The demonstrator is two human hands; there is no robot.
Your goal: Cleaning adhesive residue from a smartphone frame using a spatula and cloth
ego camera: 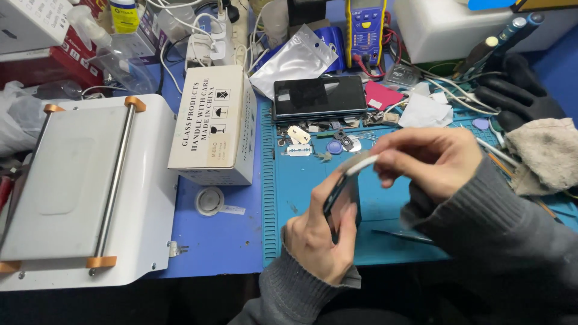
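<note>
We're looking down at a cluttered repair bench here. The left hand is wrapped around a dark slim phone, holding it up on edge over the teal silicone work mat — fingers curled tight round its lower half, thumb along the side. The right hand comes in from the right, fingers pinched shut on a thin white strip at the phone's top edge. It's a bit blurry there, so we can't tell if the strip is stuck to the phone or just touching it.

Behind the hands, at the far edge of the mat, lies a second black flat phone, screen up. Near it sit a blue round guitar-pick-style pry tool and some small metal bits. Left of the mat stands a white cardboard box with black print, and further left a white machine with a grey plate and orange-capped rollers. A yellow and blue multimeter stands at the back, and a beige rag lies just beside a black glove on the right. A pair of dark slim tweezers rests on the mat under the right wrist.
</note>
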